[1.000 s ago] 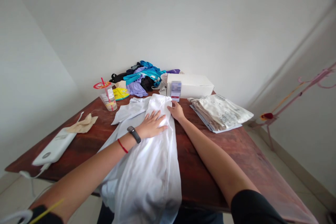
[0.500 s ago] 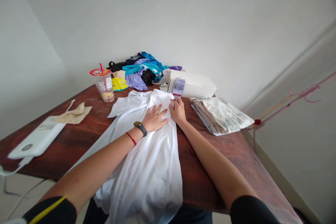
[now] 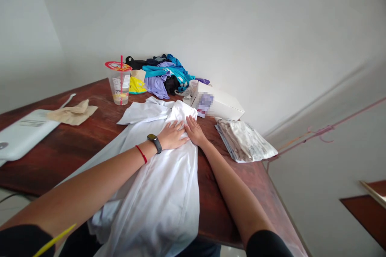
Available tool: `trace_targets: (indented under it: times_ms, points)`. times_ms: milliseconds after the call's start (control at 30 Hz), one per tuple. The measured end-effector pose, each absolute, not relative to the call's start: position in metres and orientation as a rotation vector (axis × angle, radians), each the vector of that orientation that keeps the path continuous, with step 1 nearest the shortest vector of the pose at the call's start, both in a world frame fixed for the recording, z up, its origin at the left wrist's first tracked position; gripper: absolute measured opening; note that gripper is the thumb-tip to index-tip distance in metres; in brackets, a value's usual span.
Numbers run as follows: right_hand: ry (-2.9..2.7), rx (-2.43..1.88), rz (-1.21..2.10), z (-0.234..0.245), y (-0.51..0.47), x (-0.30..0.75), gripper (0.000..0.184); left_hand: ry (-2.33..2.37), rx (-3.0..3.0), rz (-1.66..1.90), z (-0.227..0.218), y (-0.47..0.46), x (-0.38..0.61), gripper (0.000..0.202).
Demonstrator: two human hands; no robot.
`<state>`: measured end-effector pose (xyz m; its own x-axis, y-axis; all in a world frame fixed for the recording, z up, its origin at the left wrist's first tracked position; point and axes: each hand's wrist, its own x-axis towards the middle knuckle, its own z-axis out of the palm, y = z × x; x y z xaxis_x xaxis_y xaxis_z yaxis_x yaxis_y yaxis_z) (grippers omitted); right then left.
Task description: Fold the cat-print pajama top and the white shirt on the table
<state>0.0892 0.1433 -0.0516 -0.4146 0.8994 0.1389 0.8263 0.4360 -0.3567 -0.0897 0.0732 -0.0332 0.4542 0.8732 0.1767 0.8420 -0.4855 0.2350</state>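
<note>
A white garment (image 3: 169, 180) lies lengthwise on the dark wooden table (image 3: 81, 152), with its lower end hanging over the front edge towards me. One sleeve is spread out at its far left. My left hand (image 3: 173, 135), with a black band on the wrist, rests flat on the garment, fingers spread. Close beside it, my right hand (image 3: 194, 130) also lies flat on the cloth near the right edge, fingers stretched forward. The fingertips of the two hands nearly meet. Neither hand grips anything.
To the right is a stack of folded clothes (image 3: 244, 140). Behind stand a white box (image 3: 226, 102) and a heap of coloured clothes (image 3: 169, 72). On the left are a plastic cup with a straw (image 3: 119, 84), a brown napkin (image 3: 74, 113) and a white device (image 3: 25, 132).
My right hand has moved from the garment's far right edge inward onto the cloth, closer to my left hand, and its fingers have flattened. The view has tilted slightly.
</note>
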Motion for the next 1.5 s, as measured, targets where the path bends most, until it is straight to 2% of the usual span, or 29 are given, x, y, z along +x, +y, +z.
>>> trace_targets:
  times_ms: [467,1500]
  points:
    - [-2.344,-1.409,0.318,-0.055,0.143,0.09,0.061,1.522,2.517,0.416,-0.022,0.067,-0.089,0.06]
    - [-2.322,-1.382,0.323,-0.058,0.145,0.091,0.059,1.542,2.552,0.372,-0.024,0.068,-0.089,0.062]
